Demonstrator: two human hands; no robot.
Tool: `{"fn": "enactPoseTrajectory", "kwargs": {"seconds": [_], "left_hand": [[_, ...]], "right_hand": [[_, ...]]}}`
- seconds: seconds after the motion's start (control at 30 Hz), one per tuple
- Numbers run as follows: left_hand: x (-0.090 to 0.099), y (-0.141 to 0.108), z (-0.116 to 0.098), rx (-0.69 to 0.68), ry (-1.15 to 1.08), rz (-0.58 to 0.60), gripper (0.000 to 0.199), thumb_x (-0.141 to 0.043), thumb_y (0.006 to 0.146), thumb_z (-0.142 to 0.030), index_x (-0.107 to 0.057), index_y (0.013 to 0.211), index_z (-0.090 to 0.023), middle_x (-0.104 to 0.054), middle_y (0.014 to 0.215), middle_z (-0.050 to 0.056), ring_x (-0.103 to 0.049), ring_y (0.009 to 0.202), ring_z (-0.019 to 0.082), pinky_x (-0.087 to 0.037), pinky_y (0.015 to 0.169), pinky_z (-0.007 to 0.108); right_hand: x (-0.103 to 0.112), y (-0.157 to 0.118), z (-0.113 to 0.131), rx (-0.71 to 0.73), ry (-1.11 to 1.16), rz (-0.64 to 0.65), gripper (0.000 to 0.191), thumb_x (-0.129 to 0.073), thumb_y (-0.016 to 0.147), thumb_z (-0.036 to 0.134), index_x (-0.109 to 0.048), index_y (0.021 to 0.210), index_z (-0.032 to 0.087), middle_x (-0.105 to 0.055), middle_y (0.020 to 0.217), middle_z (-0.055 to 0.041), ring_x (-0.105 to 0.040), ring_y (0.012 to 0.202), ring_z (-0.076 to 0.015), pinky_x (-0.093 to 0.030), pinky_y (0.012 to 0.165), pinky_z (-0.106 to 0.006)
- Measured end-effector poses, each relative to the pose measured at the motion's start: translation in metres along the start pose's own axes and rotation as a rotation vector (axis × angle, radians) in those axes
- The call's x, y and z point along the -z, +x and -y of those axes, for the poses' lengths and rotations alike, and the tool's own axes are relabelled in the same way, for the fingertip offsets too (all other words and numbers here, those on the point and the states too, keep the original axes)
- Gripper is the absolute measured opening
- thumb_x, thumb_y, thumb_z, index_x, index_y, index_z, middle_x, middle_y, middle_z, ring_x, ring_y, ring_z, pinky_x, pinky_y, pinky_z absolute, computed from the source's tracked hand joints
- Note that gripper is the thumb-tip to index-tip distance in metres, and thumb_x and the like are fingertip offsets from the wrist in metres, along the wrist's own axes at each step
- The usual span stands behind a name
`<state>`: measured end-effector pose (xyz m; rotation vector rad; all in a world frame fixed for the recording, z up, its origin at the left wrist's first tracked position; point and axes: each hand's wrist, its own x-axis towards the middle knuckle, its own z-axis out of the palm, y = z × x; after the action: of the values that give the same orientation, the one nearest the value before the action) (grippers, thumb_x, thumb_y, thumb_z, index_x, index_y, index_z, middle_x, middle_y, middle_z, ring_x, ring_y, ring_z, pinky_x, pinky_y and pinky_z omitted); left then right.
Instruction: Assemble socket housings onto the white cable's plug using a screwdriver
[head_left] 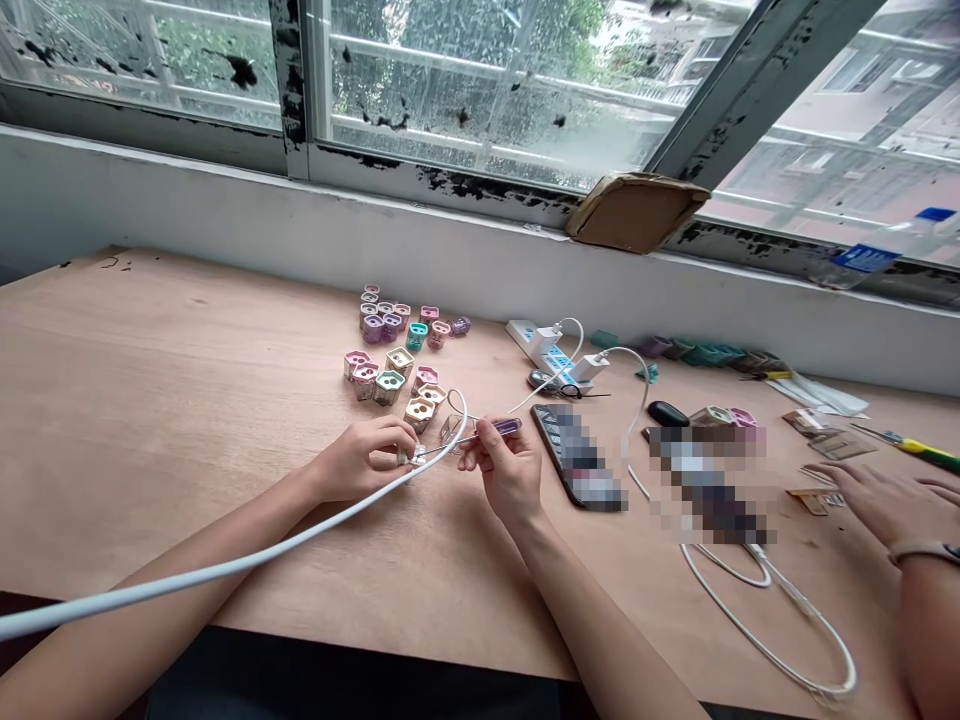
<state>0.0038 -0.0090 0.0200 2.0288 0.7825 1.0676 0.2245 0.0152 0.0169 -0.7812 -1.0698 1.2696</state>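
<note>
My left hand (367, 458) is closed, its fingertips pinching a small whitish sharpener insert (418, 456) just above the table. In my right hand (508, 470) is a thin screwdriver (504, 428) with a purple handle, its shaft pointing left to the insert. A clear plastic case (451, 430) stands between the hands, partly hidden by a white cable (300, 548) that crosses in front. Just beyond my fingers are several two-hole pencil sharpeners (389, 386) in pink, cream and green. A further cluster holds purple sharpeners (373, 327) and a teal sharpener (416, 335).
Right of my hands lie a phone (574, 458), a power strip (551, 352) with white chargers, and a second, blurred phone (709, 485). Another person's hand (885, 505) rests at the far right, near a yellow-green screwdriver (926, 452). Teal cases (709, 354) line the wall.
</note>
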Motion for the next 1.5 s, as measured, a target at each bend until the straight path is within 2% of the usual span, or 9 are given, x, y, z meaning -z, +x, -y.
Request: {"fn": "enactPoseTrajectory", "kwargs": {"seconds": [0.47,0.73,1.5], "left_hand": [[-0.0001,0.0001,-0.0019,0.036,-0.031,-0.002,0.014,-0.068,0.089,-0.028,-0.068,0.085,-0.014,-0.066,0.104,0.013,-0.068,0.094,0.020,-0.062,0.079,0.031],[-0.0004,-0.0005,-0.0015,0.035,-0.019,0.003,0.014,-0.067,0.090,-0.028,-0.069,0.086,-0.015,-0.066,0.104,0.012,-0.068,0.095,0.020,-0.062,0.078,0.028],[-0.0014,-0.0017,0.0017,0.050,-0.041,0.002,0.016,-0.068,0.091,-0.030,-0.070,0.089,-0.015,-0.065,0.106,0.013,-0.067,0.095,0.020,-0.062,0.077,0.028]], "right_hand": [[-0.0005,-0.0015,-0.0018,-0.031,0.018,-0.015,0.042,-0.088,0.071,0.049,-0.061,0.076,0.017,-0.072,0.059,-0.0002,-0.060,0.036,-0.0110,-0.051,0.038,-0.020],[-0.0002,-0.0014,-0.0009,-0.064,0.022,-0.016,0.042,-0.089,0.070,0.049,-0.061,0.074,0.017,-0.071,0.059,0.0004,-0.060,0.037,-0.0103,-0.053,0.040,-0.020],[0.0023,-0.0008,-0.0038,-0.055,0.013,-0.009,0.040,-0.086,0.074,0.048,-0.061,0.076,0.018,-0.070,0.060,0.0004,-0.059,0.037,-0.0102,-0.053,0.039,-0.021]]}}
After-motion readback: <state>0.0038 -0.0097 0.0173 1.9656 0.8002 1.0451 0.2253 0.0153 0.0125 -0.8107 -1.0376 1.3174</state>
